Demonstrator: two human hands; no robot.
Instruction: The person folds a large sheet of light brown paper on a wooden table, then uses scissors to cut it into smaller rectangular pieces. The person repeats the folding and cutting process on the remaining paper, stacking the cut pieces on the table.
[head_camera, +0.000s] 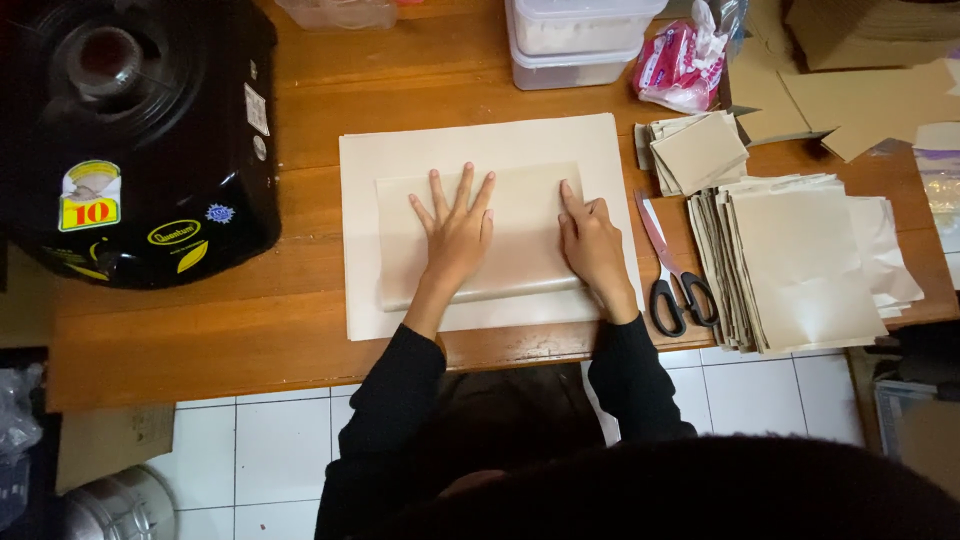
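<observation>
Left hand (455, 235) flat and right hand (590, 240) pressing, neither grip closed, they're creasing the folded paper sheet (520, 270); sharpening the fold seems next.

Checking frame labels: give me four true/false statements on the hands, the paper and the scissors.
1. The left hand lies flat, fingers spread, on the folded beige paper sheet. True.
2. The right hand grips the black-handled scissors. False: the scissors lie on the wooden table, right of that hand, untouched.
3. The folded sheet rests on a larger cream sheet. True.
4. The stack of cut beige paper pieces sits left of the hands. False: it is to the right, beyond the scissors.
</observation>
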